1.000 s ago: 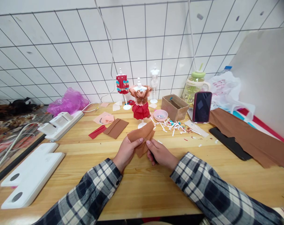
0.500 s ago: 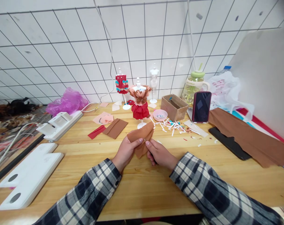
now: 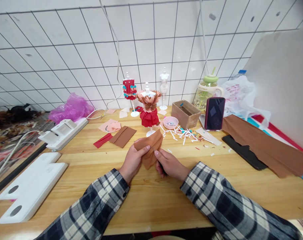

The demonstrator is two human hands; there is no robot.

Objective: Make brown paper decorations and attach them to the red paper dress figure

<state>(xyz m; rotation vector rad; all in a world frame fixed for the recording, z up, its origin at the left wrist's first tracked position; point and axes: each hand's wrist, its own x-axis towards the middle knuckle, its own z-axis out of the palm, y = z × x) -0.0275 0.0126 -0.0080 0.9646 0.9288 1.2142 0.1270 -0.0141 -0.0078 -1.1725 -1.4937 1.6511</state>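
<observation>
White tiled wall [image 3: 143,36], dark grout; before it, one wooden tabletop [image 3: 151,203]. Left hand [image 3: 130,164]: bare, half curled, gripping the left side of the brown paper [image 3: 149,155], thumb laid flat over the near face. Right hand [image 3: 172,165]: bare, more tightly curled, thumb tip set against the right side of the paper, dark object [image 3: 163,169] clasped in the lower fingers. Brown paper: one piece, creased, held up between both hands above the tabletop, on the near side of the central dress form [image 3: 149,116]. Long axis: from upper right down toward the person, leaning slightly left; lower end narrows to a blunt corner, upper end points toward the form, a further corner juts out above the left hand. Hidden: left fingers, behind the paper; most of the dark object, too little showing to identify; part of the form's white base [image 3: 149,133]. Hard to make out: detail at the right fingertips, too small to tell. Cut off by the frame: plaid sleeves [image 3: 101,200], below; brown strip [image 3: 264,143], at right; heap of scraps [image 3: 8,133], blurred, at left.
</observation>
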